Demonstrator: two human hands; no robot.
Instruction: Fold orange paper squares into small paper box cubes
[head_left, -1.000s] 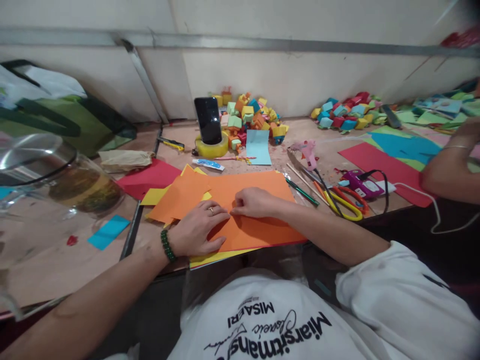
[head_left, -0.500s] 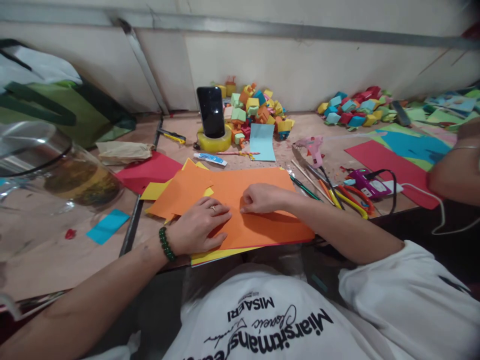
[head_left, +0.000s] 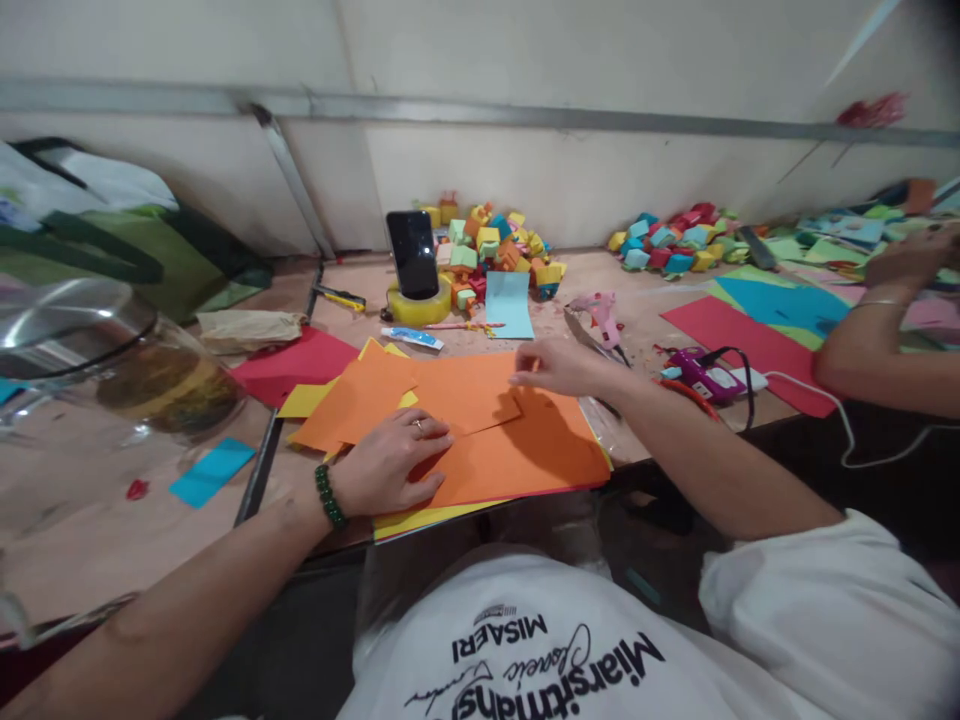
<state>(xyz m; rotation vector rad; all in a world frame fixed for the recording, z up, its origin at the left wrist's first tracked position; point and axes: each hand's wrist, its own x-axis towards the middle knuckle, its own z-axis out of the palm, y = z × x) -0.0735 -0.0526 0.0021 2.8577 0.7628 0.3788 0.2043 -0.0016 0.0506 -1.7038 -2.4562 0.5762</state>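
Orange sheet (head_left: 517, 465) lay on table (head_left: 589, 270), on wearer's side of phone (head_left: 412, 255). Left hand (head_left: 397, 462), also nearer wearer than phone, rested spread on sheet, thumb apart. Right hand (head_left: 561, 368), nearer and right of phone, curled over sheet; whether it pinched paper could not be told. Pink glue gun (head_left: 604, 314) lay right of phone.

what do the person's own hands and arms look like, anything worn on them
Both hands are bare of gloves. The left hand has a thin, gold-toned ring on one finger and a dark green beaded bracelet at the wrist. The right hand shows no jewellery. A loose, short white sleeve covers the right upper arm; the forearms are uncovered.
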